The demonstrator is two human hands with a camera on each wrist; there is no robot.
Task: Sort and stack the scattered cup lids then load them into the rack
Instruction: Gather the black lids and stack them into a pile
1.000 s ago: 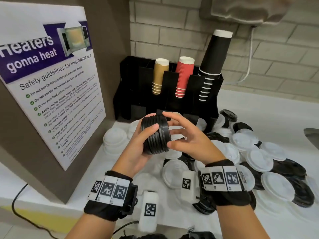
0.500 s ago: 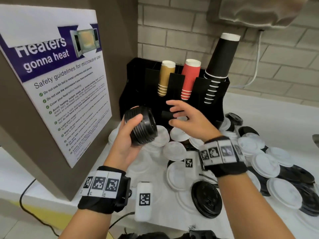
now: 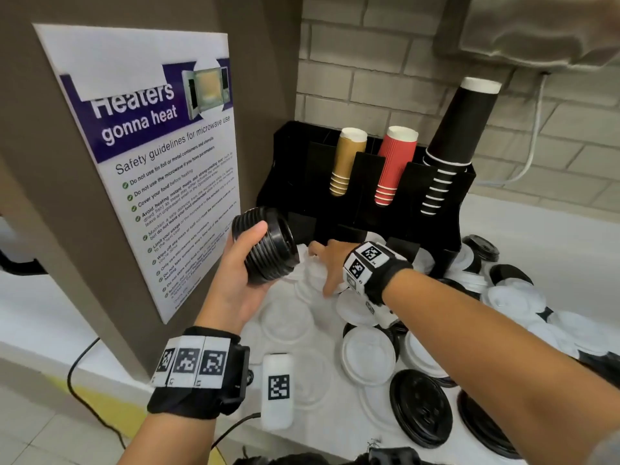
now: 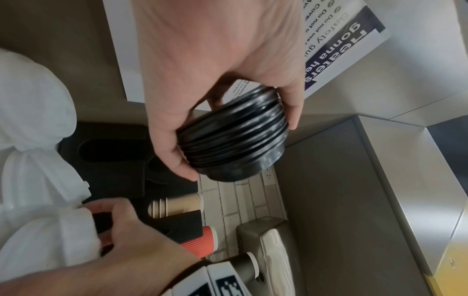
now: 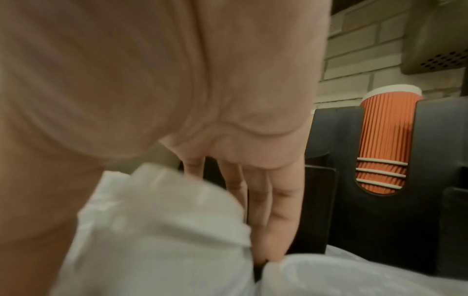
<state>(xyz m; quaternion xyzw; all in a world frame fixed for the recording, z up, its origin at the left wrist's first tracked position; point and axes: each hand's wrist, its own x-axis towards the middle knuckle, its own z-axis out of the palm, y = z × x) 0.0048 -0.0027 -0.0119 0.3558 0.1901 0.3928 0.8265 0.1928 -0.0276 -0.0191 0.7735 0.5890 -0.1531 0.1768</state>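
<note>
left hand (image 3: 235, 280) grips one black lid stack (image 3: 268, 245) | right hand (image 3: 330, 263) fingers straight among white lids (image 3: 288, 317) | three cup stacks

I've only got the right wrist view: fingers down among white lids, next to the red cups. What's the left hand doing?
Observer: The left hand grips a stack of black lids, held on its side above the counter.
Operator: Does the rack hold anything besides red cups?
Observer: Yes. The rack has gold cups on one side of the red cups and tall black cups on the other.
Operator: Any loose black lids?
Observer: Several, including one black lid lying flat at the counter's near edge.
</note>
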